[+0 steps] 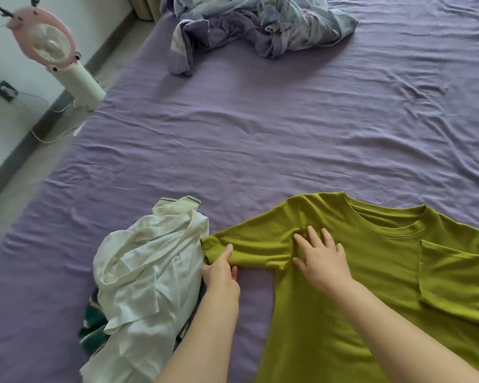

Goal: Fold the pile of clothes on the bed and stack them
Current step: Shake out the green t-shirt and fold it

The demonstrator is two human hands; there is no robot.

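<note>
Surface: bed (pixel 260 128) covered by a wrinkled purple sheet; it fills most of the view and carries every garment.
Green T-shirt (pixel 357 272): lies flat on the sheet, neckline pointing away from the person. The sleeve on the right side is folded inward across the body; the sleeve on the left side extends sideways toward the left fingertips.
Left hand (pixel 219 272): thumb and fingers pinch the cuff end of the extended sleeve, the thumb on top of the fabric. The cuff lies directly beyond the fingertips.
Right hand (pixel 321 258): palm down, fingers straight and spread, pressing the shirt near the armpit seam. The neckline lies just beyond the fingertips and slightly to their right.
White garment (pixel 150 272): crumpled heap touching the outer side of the left hand, just beside the pinched cuff.
Dark green garment (pixel 91 327): partly hidden under the white heap; type cannot be determined.
Bedding (pixel 260 26): rumpled purple and pale patterned bundle at the far end of the bed, well apart from both hands.
Room: pink and white fan (pixel 58 56) stands on the floor to the left of the bed, its cord running to a wall socket (pixel 5 90). White wall with a grey skirting board.
</note>
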